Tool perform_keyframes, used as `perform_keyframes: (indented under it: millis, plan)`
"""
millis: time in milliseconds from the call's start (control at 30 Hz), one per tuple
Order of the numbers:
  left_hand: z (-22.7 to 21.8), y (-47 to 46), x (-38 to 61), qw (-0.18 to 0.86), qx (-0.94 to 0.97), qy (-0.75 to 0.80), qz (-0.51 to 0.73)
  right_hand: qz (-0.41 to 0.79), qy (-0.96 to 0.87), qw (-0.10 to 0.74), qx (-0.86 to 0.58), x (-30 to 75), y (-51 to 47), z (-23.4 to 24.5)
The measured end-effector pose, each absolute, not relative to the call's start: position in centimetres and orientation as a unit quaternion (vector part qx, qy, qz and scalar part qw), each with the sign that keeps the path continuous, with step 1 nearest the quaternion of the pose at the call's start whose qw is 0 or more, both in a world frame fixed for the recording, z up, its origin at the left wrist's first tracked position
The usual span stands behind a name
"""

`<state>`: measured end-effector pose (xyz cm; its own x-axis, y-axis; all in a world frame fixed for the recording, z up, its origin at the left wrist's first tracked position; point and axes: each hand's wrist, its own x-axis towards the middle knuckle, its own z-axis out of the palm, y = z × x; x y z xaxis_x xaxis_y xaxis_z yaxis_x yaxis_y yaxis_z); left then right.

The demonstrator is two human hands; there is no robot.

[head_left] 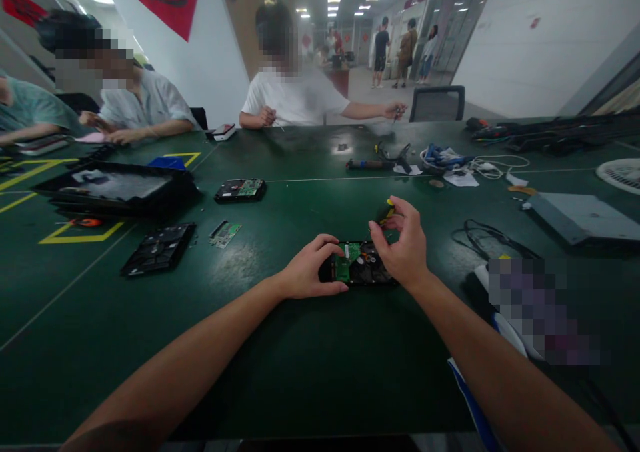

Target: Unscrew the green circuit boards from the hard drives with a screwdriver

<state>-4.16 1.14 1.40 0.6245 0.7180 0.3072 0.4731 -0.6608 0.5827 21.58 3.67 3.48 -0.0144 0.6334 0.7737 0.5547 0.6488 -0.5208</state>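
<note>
A hard drive point(369, 269) lies on the green table in front of me, its green circuit board facing up. My left hand point(316, 269) grips the drive's left end, thumb along the near edge and fingers over the far edge. My right hand point(404, 249) is closed around a small screwdriver with a yellow and black handle point(386, 212), held over the right part of the drive. The screwdriver's tip is too small and dark to make out against the drive.
A second hard drive point(240, 190), a loose circuit board point(225, 234) and a black drive casing point(159, 249) lie to the left, near a black tray point(120, 189). A silver metal box point(585, 217) and cables point(493, 235) sit at right. Co-workers sit across the table.
</note>
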Motion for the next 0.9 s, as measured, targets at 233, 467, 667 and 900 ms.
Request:
perform_keyframes:
  millis: [233,467,667,900]
  plan:
    - [1.55,1.03,-4.14,0.231,0.871,0.342,0.267,0.020,-0.730,0.539,-0.420,21.92,3.35,3.97]
    - [1.67,0.95,-3.99,0.226,0.872,0.341,0.268,0.070,-0.723,0.551,-0.411,21.63,3.35,3.61]
    - [1.89,0.91,-4.01,0.227,0.873,0.339,0.268,0.033,-0.729,0.543,-0.416,21.83,3.31,3.75]
    - [1.77,0.97,-3.99,0.230,0.870,0.341,0.271,0.080,-0.729,0.549,-0.401,21.63,3.37,3.63]
